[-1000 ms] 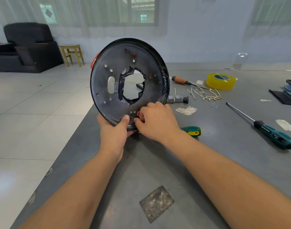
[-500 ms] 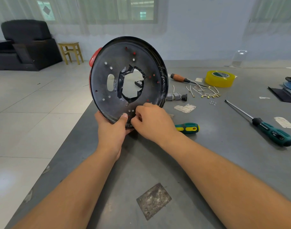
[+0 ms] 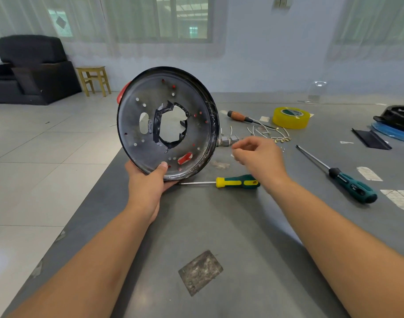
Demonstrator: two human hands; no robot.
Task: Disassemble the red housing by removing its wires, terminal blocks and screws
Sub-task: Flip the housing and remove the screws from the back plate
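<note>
The round housing (image 3: 148, 138) stands on edge above the table's left side, its black perforated underside facing me and a red rim (image 3: 121, 94) showing at the upper left. My left hand (image 3: 148, 184) grips its bottom edge, thumb pressed on the black face. My right hand (image 3: 258, 157) hovers to the right of the housing, clear of it. Its thumb and fingertips are pinched on something tiny, seemingly a screw, which is blurred. Grey terminal blocks (image 3: 228, 140) and loose white wires (image 3: 274, 134) lie on the table behind that hand.
A green-and-yellow screwdriver (image 3: 237, 182) lies just below my right hand. A long green-black screwdriver (image 3: 350, 184) lies further right. An orange-handled one (image 3: 237, 115) and a yellow tape roll (image 3: 290, 118) sit at the back. The table's left edge drops to tiled floor.
My right hand has left the housing's lower rim and moved right, with its fingers pinched. My left hand still holds the housing. A red oblong opening near the bottom is now uncovered.
</note>
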